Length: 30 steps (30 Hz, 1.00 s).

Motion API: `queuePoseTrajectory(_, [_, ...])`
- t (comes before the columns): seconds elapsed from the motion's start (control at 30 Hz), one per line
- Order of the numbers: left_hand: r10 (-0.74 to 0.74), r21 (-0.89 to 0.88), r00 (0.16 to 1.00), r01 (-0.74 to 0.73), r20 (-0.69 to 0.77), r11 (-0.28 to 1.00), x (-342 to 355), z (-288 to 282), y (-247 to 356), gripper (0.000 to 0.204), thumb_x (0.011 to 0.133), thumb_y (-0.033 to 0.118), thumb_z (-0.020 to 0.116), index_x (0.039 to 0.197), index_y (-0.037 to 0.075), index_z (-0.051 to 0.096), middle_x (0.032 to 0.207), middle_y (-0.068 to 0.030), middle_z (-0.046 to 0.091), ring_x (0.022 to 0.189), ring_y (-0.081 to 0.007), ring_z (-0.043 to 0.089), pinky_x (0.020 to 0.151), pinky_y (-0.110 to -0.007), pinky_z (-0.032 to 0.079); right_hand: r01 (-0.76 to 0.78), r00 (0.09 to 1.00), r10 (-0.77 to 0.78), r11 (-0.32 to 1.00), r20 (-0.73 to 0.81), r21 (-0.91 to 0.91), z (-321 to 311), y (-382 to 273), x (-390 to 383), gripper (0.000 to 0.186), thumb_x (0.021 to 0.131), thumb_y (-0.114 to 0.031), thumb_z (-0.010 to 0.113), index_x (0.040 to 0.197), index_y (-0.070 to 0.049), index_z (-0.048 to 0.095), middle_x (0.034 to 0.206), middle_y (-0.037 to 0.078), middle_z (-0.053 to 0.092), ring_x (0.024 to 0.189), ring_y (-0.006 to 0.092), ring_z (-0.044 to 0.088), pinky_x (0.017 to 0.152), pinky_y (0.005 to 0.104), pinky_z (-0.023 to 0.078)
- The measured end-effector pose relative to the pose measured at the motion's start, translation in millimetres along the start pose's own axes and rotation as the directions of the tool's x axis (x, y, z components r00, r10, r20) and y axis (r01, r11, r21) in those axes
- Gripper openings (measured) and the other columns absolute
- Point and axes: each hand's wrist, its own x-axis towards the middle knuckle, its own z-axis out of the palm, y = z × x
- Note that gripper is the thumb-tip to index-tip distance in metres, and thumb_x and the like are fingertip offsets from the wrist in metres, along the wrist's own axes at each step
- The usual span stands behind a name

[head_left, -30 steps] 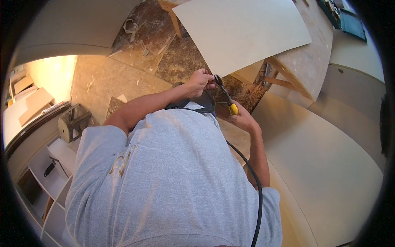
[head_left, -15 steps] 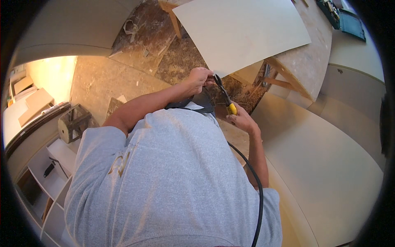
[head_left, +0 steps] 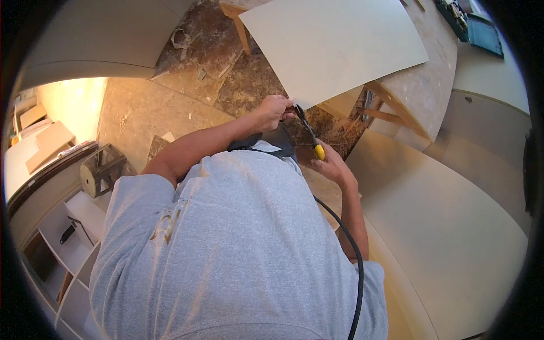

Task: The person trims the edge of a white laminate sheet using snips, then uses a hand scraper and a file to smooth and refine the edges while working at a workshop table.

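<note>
My right hand [head_left: 334, 167] is wrapped round the yellow grip of a slim black hand tool [head_left: 306, 126], which looks like pliers. Its dark head points up and left, to the near corner of a large white sheet [head_left: 334, 51]. At that corner my left hand [head_left: 276, 111] is closed in a pinch beside the tool's tip. Whatever lies between those fingers is too small to make out. The sheet rests on a worktable [head_left: 426, 90], its near corner jutting past the edge toward me.
A black cable [head_left: 356, 255] runs down by my right arm. At the right lies a large pale panel [head_left: 436, 226]. Leftward are a small wooden stool [head_left: 102, 170] and a white open cabinet [head_left: 65, 246]. Scraps litter the floor [head_left: 158, 107]; a teal case [head_left: 484, 34] sits far right.
Almost nothing differs. Both hands and the tool tip have shifted very slightly at the sheet's corner; the right hand keeps its hold on the tool.
</note>
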Motion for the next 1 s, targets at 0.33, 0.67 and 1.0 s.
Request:
queuePoseTrajectory(0.33, [0.048, 0.009, 0.999, -0.048, -0.013, 0.999, 3.3, -3.4, 0.0, 0.012, 0.100, 0.012, 0.066, 0.098, 0.000, 0.064, 0.091, -0.0099, 0.068, 0.074, -0.0197, 0.069, 0.063, -0.030, 0.060, -0.133, 0.990, 0.132, 0.991, -0.049, -0.016, 8.0, -1.6, 4.1, 0.070, 0.084, -0.016, 0.072, 0.150, -0.004, 0.048, 0.138, 0.021, 0.062, 0.129, 0.0329, 0.057, 0.110, 0.0396, 0.042])
queuePoseTrajectory(0.67, [0.044, 0.033, 0.995, -0.041, -0.095, 0.999, -6.1, -1.0, 4.9, 0.013, 0.099, 0.011, 0.069, 0.101, 0.000, 0.064, 0.097, -0.0093, 0.069, 0.085, -0.0192, 0.068, 0.074, -0.029, 0.061, -0.066, 0.995, 0.058, 0.993, -0.082, -0.098, 7.8, -12.6, 6.1, 0.054, 0.092, -0.015, 0.068, 0.142, -0.005, 0.051, 0.112, 0.010, 0.062, 0.102, 0.0209, 0.056, 0.094, 0.0337, 0.047])
queuePoseTrajectory(1.0, [0.069, 0.038, 0.995, -0.066, -0.075, 0.997, -6.7, -2.4, 7.8, 0.012, 0.097, 0.009, 0.070, 0.101, -0.001, 0.065, 0.096, -0.0096, 0.069, 0.083, -0.0189, 0.069, 0.075, -0.029, 0.062, -0.092, 0.993, 0.091, 0.996, -0.080, -0.012, 10.3, -4.0, 9.8, 0.056, 0.085, -0.014, 0.070, 0.137, -0.001, 0.052, 0.124, 0.020, 0.064, 0.117, 0.0314, 0.060, 0.103, 0.0391, 0.045])
